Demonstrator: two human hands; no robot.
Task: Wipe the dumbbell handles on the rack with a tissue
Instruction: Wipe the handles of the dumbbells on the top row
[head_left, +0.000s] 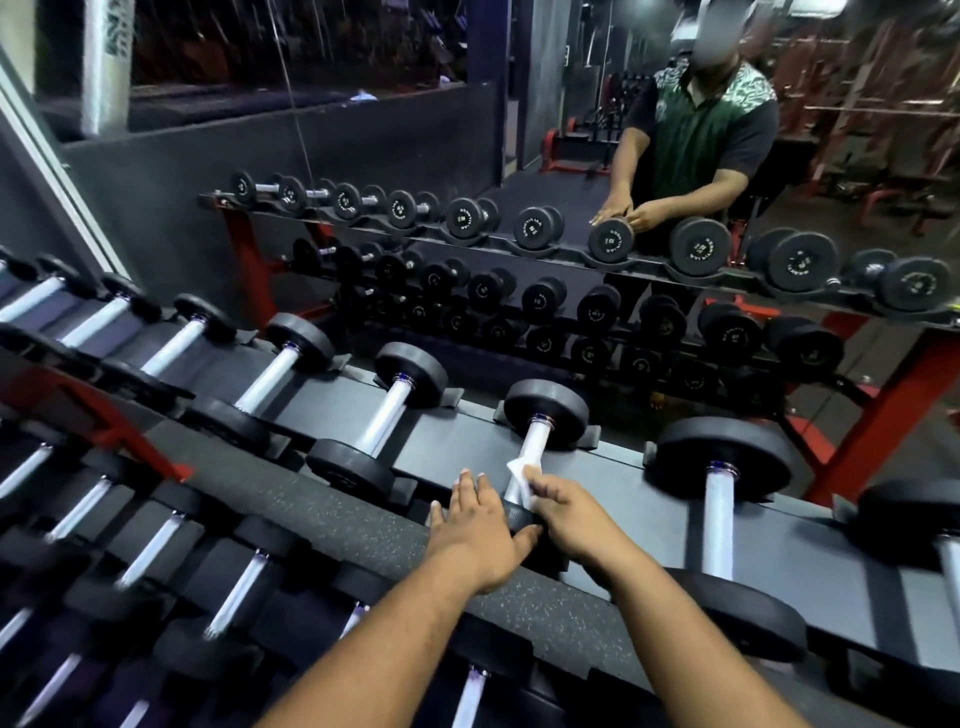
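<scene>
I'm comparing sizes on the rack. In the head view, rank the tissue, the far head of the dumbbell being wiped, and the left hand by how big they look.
1. Left hand, though nearness inflates it
2. Far head
3. Tissue

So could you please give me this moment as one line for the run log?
step: wiping handle | right hand: pinches tissue on dumbbell handle | left hand: flat on near weight head | rack: top tier

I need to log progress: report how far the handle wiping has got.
Done: nothing shows which handles are already wiped. In hand: the right hand holds the tissue against one dumbbell handle on the top rack; the left hand rests flat on that dumbbell's near head. Left: possibly the neighbouring handle to the right.
</scene>
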